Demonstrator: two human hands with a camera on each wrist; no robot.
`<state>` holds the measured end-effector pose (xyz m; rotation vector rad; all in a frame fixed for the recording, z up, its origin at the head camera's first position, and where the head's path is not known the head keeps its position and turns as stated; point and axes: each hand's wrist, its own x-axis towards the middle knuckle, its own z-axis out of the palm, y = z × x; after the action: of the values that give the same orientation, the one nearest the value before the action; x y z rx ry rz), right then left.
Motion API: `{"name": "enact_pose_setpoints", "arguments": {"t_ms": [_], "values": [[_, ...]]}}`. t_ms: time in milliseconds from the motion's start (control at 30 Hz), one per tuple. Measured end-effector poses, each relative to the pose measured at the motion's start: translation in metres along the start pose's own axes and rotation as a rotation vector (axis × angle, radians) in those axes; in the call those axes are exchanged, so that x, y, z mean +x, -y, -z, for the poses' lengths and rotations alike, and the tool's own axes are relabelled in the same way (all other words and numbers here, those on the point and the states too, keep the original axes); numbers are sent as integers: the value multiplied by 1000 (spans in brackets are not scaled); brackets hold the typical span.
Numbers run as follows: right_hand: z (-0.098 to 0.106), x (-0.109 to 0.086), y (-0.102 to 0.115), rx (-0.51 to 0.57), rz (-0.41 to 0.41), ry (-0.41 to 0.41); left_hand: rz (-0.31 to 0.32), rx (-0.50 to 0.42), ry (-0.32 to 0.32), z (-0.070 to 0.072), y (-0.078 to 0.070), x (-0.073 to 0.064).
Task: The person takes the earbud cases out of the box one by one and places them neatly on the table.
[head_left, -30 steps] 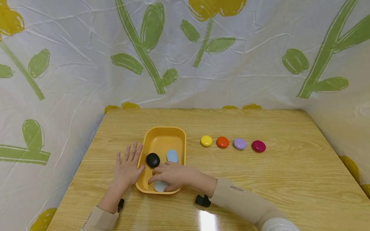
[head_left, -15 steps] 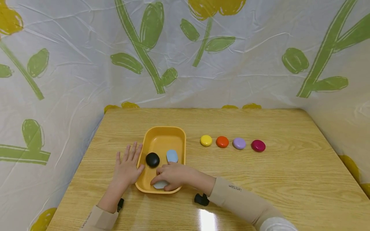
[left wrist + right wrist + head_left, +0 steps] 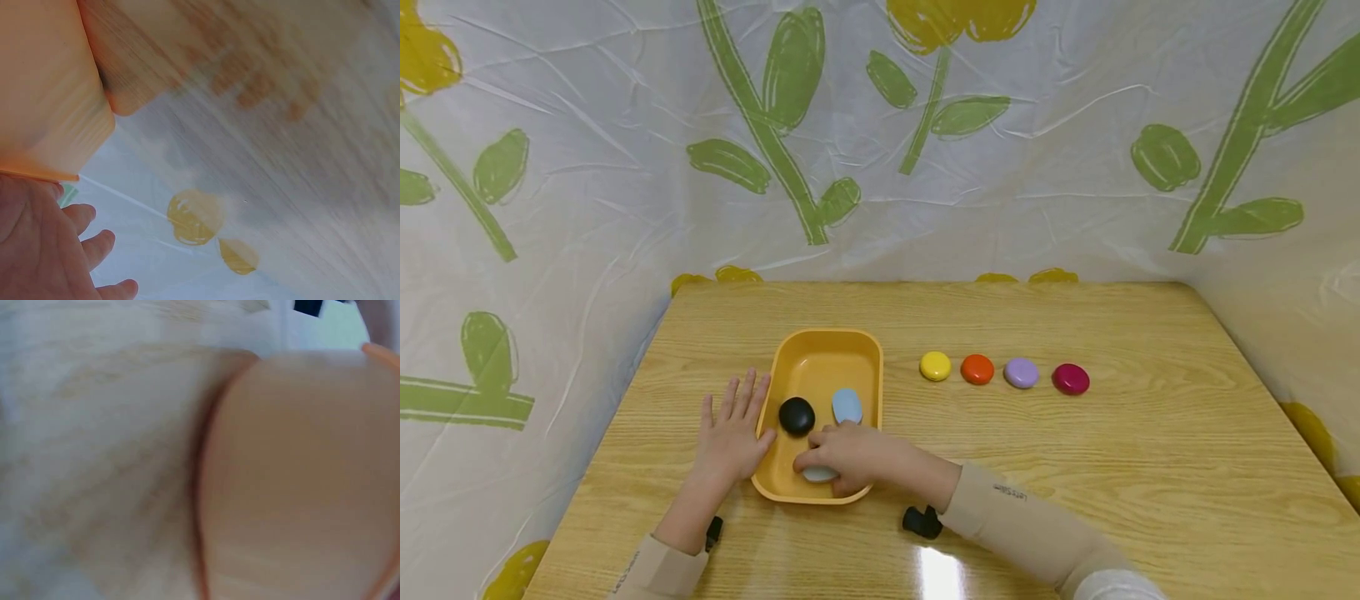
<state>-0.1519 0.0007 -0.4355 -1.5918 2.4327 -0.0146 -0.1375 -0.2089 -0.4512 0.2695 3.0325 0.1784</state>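
An orange tray (image 3: 827, 340) stands left of centre on the table in the head view. Inside it, a pale grey disc (image 3: 820, 474) lies at the near end, partly covered by my right hand (image 3: 859, 457). The thumb and fingers of that hand curl about the disc's edges and grip it. A round black disc (image 3: 797, 416) and a light blue oval disc (image 3: 847, 405) sit farther back in the tray. My left hand (image 3: 730, 442) lies with fingers spread and straight along the tray's left side, thumb at the rim. The right wrist view is blurred and shows mostly tray wall (image 3: 300, 481).
Right of the tray, a row of glossy discs crosses the wooden table (image 3: 1112, 467): yellow (image 3: 936, 366), orange-red (image 3: 977, 369), lilac (image 3: 1022, 373) and crimson (image 3: 1071, 379). Flower-printed sheeting (image 3: 1000, 217) surrounds the table at the back and sides.
The fingers of my right hand have drawn in from reaching over the pale grey disc to gripping it, and the disc has shifted slightly away from the near rim. My left hand stays put.
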Motion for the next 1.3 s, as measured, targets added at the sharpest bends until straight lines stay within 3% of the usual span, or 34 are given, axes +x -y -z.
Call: {"name": "enact_pose_setpoints", "arguments": {"t_ms": [133, 300, 500, 600, 800, 1000, 1300], "values": [[11, -10, -7, 70, -37, -53, -4, 4, -12, -1, 1, 0], [33, -33, -27, 155, -51, -204, -5, 4, -13, -1, 1, 0], [46, -70, -56, 157, -142, -358, -7, -7, -12, -1, 1, 0], [43, -87, -68, 148, -223, -365, -10, -13, -14, -1, 0, 0], [24, -106, -85, 133, -333, -297, -10, -8, -19, -2, 1, 0], [-3, -114, -93, 144, -377, -248, -15, -21, -26, -2, 1, -1], [-29, -114, -101, 165, -360, -283, -8, -25, -20, -2, 1, -1]]}}
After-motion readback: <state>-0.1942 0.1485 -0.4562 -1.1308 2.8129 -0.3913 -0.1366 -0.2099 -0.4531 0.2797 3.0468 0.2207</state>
